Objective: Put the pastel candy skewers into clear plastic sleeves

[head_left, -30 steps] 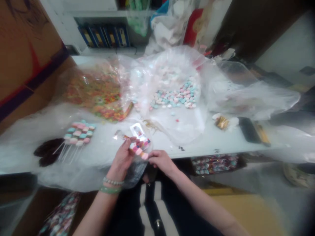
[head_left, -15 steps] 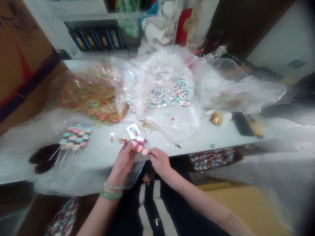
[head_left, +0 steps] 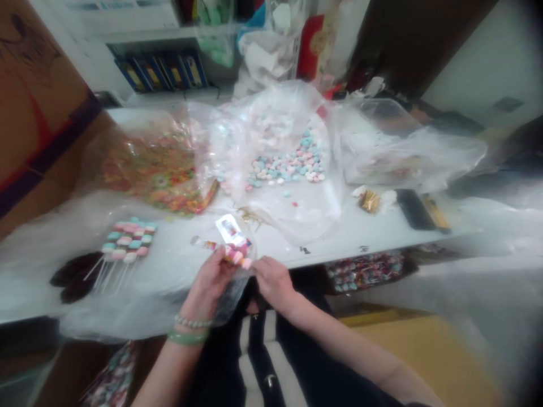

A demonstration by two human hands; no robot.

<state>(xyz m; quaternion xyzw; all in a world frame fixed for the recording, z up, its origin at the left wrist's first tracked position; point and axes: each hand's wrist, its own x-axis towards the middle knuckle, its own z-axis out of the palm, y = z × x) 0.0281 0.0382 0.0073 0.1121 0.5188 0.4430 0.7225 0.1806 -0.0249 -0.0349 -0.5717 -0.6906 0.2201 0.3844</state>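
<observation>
Near the table's front edge, my left hand [head_left: 215, 273] is closed on a pink and white candy skewer [head_left: 238, 256] in clear wrapping. My right hand [head_left: 272, 278] is pinched at the skewer's right end, where its stick is mostly hidden by the fingers. Just behind the candy lies a shiny silver packet [head_left: 230, 229], with a small clear wrapper [head_left: 202, 243] to its left. Finished-looking marshmallow skewers [head_left: 129, 240] lie in rows at the left, their white sticks pointing toward me.
Behind are a bag of orange and green candies [head_left: 148, 164] and an open bag of pastel marshmallows [head_left: 292, 161]. Gold ties [head_left: 369, 200] and a black flat object [head_left: 414, 210] lie right. Below the table edge sits a box of wrapped candies [head_left: 365, 271].
The candy skewer has tilted slightly and shifted a little left along with both hands. The whole view has also moved slightly.
</observation>
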